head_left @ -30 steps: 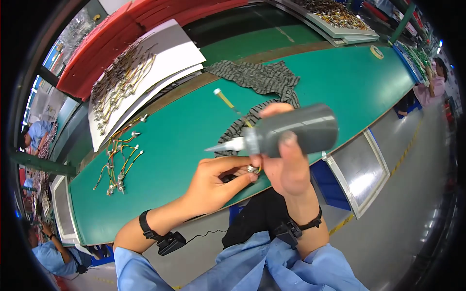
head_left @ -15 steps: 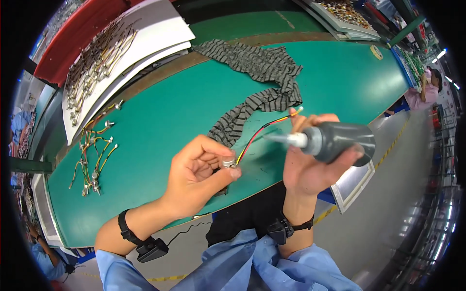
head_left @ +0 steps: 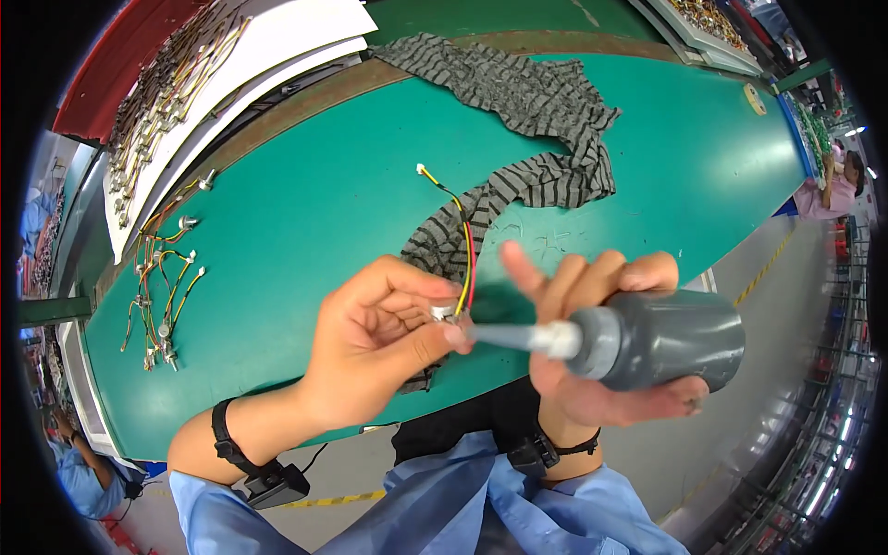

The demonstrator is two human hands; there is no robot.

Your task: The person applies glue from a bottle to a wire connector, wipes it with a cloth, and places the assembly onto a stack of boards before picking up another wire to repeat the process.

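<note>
My left hand [head_left: 370,338] pinches a small silver potentiometer [head_left: 443,314] between thumb and forefinger. Its red, yellow and black wires [head_left: 468,245] rise from it and end in a small white plug [head_left: 421,169] above the cloth. In my right hand [head_left: 592,277] lies a dark grey squeeze bottle [head_left: 680,338], tilted onto its side, fingers and thumb around it and the forefinger stretched out. The bottle's thin clear nozzle [head_left: 499,336] points left, its tip at my left fingertips beside the potentiometer. Blur hides whether the tip touches.
A grey-and-black striped cloth [head_left: 555,180] lies across the green table [head_left: 324,185]. Several wired potentiometers [head_left: 165,328] are heaped at left; more lie on white boards [head_left: 231,102] behind. A tape roll [head_left: 755,99] sits at the far right. Two people work farther off.
The bottle has come down and its nozzle has moved to the potentiometer. My right hand has let the wires go; they have swung left and now stand upright. The view has shifted slightly.
</note>
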